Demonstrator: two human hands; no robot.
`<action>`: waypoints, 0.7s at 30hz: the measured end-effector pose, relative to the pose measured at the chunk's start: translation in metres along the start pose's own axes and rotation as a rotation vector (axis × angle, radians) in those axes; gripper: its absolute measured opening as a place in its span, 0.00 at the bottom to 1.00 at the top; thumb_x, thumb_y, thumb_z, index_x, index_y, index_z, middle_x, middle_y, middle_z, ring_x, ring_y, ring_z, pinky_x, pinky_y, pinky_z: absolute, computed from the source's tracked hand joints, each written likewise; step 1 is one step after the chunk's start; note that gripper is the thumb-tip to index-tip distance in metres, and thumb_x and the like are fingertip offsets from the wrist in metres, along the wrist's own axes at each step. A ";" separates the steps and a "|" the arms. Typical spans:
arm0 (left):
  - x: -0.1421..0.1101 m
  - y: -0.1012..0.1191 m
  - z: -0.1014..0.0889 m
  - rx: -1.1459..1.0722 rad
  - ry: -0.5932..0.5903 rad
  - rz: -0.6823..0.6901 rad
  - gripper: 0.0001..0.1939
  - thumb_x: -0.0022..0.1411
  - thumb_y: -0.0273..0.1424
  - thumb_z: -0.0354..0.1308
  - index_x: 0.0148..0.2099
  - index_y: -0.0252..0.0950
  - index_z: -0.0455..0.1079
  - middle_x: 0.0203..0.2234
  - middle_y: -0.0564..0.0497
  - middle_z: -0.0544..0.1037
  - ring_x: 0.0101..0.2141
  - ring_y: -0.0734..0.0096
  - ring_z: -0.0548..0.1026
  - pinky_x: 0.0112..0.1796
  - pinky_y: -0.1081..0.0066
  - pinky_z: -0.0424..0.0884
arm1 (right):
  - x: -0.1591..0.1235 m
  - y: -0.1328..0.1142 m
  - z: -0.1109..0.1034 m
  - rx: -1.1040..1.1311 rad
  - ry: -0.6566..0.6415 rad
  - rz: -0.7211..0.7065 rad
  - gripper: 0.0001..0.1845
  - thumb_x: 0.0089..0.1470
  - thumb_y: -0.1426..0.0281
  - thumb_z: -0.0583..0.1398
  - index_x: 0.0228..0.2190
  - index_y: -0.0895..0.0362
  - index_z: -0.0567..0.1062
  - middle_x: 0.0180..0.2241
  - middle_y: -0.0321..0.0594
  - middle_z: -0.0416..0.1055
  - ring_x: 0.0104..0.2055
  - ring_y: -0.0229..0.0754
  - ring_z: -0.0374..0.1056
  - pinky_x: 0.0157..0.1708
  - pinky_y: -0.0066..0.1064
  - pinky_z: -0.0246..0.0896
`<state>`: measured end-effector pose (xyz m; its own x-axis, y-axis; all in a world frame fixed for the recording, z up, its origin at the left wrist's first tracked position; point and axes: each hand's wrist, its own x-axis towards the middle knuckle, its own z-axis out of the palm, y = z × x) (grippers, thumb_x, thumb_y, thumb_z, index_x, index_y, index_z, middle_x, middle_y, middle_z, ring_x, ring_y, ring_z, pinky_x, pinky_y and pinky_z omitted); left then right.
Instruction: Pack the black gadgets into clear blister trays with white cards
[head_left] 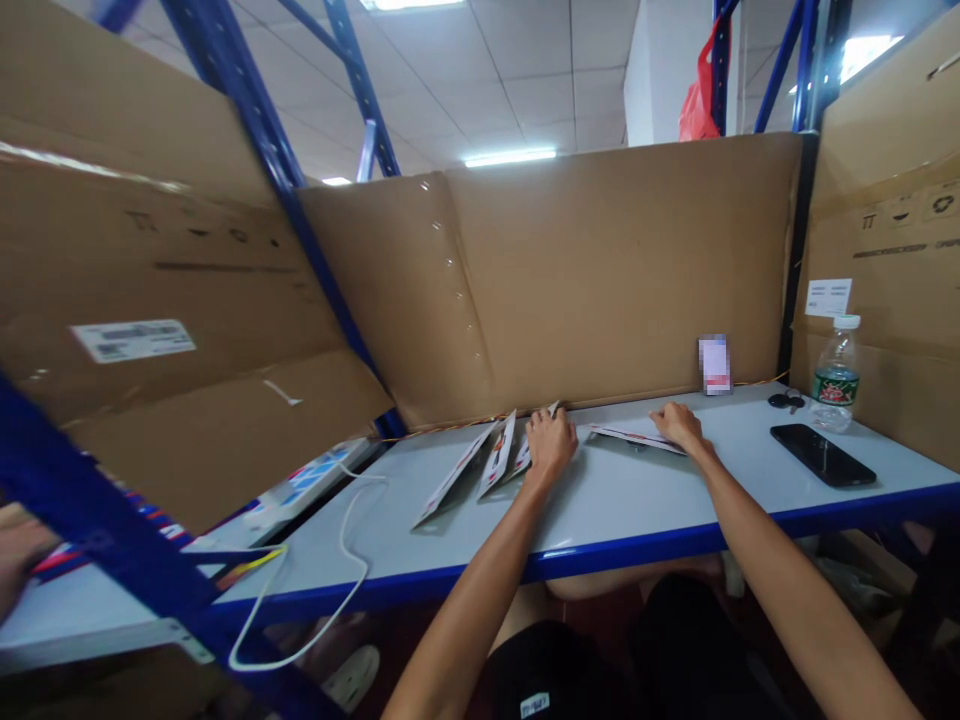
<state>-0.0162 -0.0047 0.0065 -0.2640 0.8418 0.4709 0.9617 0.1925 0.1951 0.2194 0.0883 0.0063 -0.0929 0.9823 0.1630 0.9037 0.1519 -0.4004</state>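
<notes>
Several thin flat printed cards stand tilted on the shelf table, among them an outer card (454, 478) and a middle card (497, 458). My left hand (551, 442) is closed over the rightmost card (522, 458) of this group, whose top corner shows past my fingers. To the right, another printed card (630, 436) lies at a low slant, its near edge close to the tabletop. My right hand (677, 425) is closed at the far right end of that card, with its fingertips partly hidden.
At the right lie a black phone (823, 455) and dark keys (786, 400), beside a water bottle (836, 375). A lit phone (715, 365) leans on the cardboard back wall (615, 270). A white cable (352, 550) and power strip (315, 475) are at left, near another person's hand (22, 555).
</notes>
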 end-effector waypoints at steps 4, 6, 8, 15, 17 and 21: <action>0.004 -0.018 0.007 0.081 -0.084 -0.090 0.20 0.67 0.37 0.59 0.57 0.35 0.69 0.53 0.42 0.73 0.49 0.56 0.75 0.48 0.51 0.73 | -0.006 -0.005 -0.002 -0.009 -0.043 -0.104 0.24 0.62 0.51 0.55 0.40 0.54 0.83 0.45 0.51 0.79 0.50 0.52 0.74 0.42 0.33 0.63; 0.006 -0.022 0.010 0.098 -0.118 -0.091 0.18 0.67 0.38 0.59 0.56 0.36 0.69 0.52 0.43 0.74 0.48 0.58 0.75 0.47 0.53 0.74 | -0.011 -0.009 -0.002 -0.018 -0.053 -0.151 0.25 0.61 0.49 0.56 0.40 0.54 0.83 0.46 0.51 0.79 0.50 0.52 0.73 0.43 0.33 0.63; 0.010 -0.023 0.012 0.112 -0.136 -0.084 0.18 0.67 0.38 0.58 0.56 0.37 0.70 0.52 0.43 0.74 0.48 0.59 0.75 0.47 0.53 0.74 | -0.014 -0.013 -0.002 -0.030 -0.059 -0.180 0.26 0.60 0.48 0.57 0.41 0.54 0.82 0.46 0.52 0.78 0.51 0.52 0.73 0.43 0.33 0.62; 0.006 -0.022 0.010 0.124 -0.140 -0.084 0.19 0.67 0.39 0.58 0.57 0.37 0.69 0.56 0.43 0.72 0.53 0.54 0.72 0.52 0.48 0.70 | -0.022 -0.022 0.002 -0.058 -0.046 -0.103 0.27 0.57 0.48 0.61 0.43 0.59 0.81 0.47 0.58 0.77 0.51 0.54 0.74 0.45 0.34 0.64; 0.002 -0.025 0.008 0.110 -0.146 -0.095 0.20 0.67 0.39 0.58 0.59 0.38 0.68 0.56 0.43 0.72 0.53 0.54 0.72 0.52 0.47 0.68 | -0.023 -0.022 0.004 -0.052 -0.023 -0.066 0.25 0.57 0.52 0.63 0.45 0.60 0.81 0.48 0.60 0.77 0.52 0.54 0.73 0.45 0.34 0.64; 0.003 -0.025 0.003 0.076 -0.141 -0.088 0.23 0.68 0.43 0.53 0.59 0.37 0.70 0.54 0.37 0.74 0.54 0.43 0.70 0.52 0.38 0.63 | -0.024 -0.024 0.015 -0.013 0.009 -0.027 0.22 0.56 0.58 0.65 0.43 0.62 0.81 0.47 0.63 0.77 0.50 0.55 0.74 0.43 0.34 0.66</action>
<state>-0.0410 -0.0055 0.0006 -0.3399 0.8811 0.3288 0.9394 0.3017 0.1627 0.1940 0.0626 -0.0018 -0.1135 0.9769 0.1812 0.9064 0.1765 -0.3837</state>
